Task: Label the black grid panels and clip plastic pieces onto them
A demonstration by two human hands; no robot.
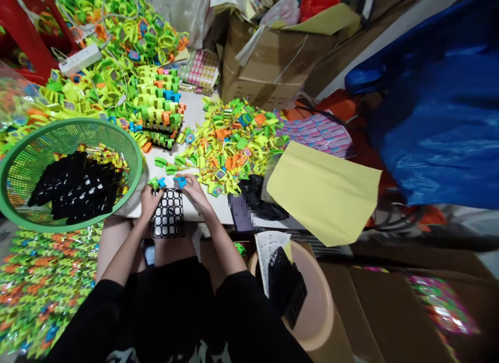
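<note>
My left hand (150,199) pinches small green and blue plastic pieces (157,183) at the upper left corner of a black grid tray (168,215). Fingers of my right hand (194,191) are closed on a blue piece (180,182) just above the tray's upper right corner. The grid tray lies at the front edge of the white table (222,209), its lower part over my lap. Loose green pieces (171,169) lie just beyond my hands, beside a heap of yellow, green and orange pieces (234,139).
A green basket (134,160) with black parts stands at the left. Stacked pieces on black trays (161,105) rise behind. To the right are a phone (241,213), a black bag (259,194), yellow paper (323,191) and a round tub (322,311). A cardboard box (265,61) stands at the back.
</note>
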